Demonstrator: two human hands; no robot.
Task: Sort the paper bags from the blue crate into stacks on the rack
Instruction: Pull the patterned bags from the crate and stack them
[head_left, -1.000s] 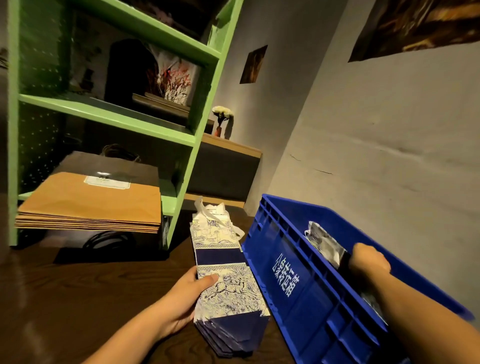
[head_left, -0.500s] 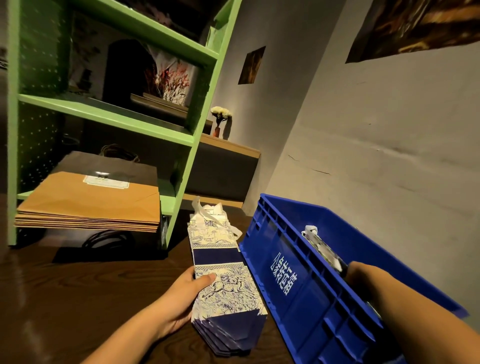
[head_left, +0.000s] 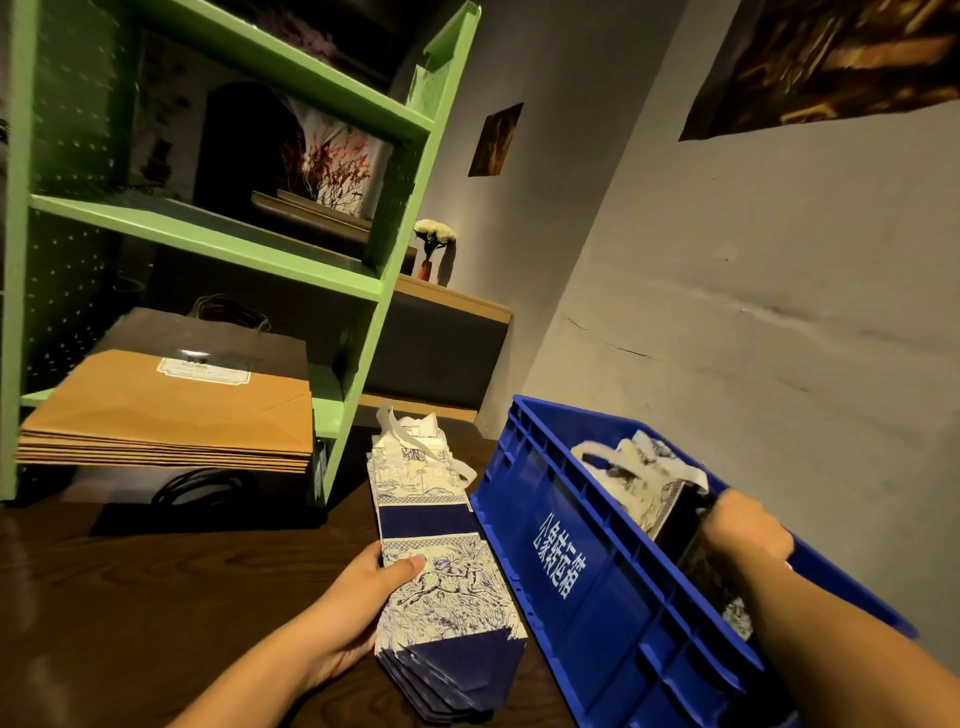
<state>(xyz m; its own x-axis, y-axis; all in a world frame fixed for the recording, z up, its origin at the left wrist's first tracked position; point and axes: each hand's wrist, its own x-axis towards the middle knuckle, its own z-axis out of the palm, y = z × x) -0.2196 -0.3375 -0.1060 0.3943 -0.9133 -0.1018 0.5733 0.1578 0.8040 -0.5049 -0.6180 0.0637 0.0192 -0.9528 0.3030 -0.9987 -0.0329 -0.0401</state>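
Observation:
A blue crate (head_left: 582, 561) with white lettering stands on the dark table at the right. Inside it lie blue-and-white patterned paper bags (head_left: 644, 478); my right hand (head_left: 743, 530) is closed on one of them and holds it partly above the rim. To the crate's left a flat stack of the same patterned bags (head_left: 441, 571) lies on the table, and my left hand (head_left: 358, 587) grips its left edge, thumb on top. On the green rack (head_left: 363, 332) sits a stack of brown paper bags (head_left: 166, 415) over a dark bag.
The dark wooden table (head_left: 130, 613) extends to the left front. A grey wall rises close behind the crate. A wooden side shelf (head_left: 457, 306) with a small flower vase (head_left: 434, 244) stands behind the rack. Dark cord handles (head_left: 202, 488) lie under the rack's lowest shelf.
My right hand dipped deeper into the crate, then rose again gripping a patterned bag, whose white handles now show above the rim. My left hand kept its hold on the table stack.

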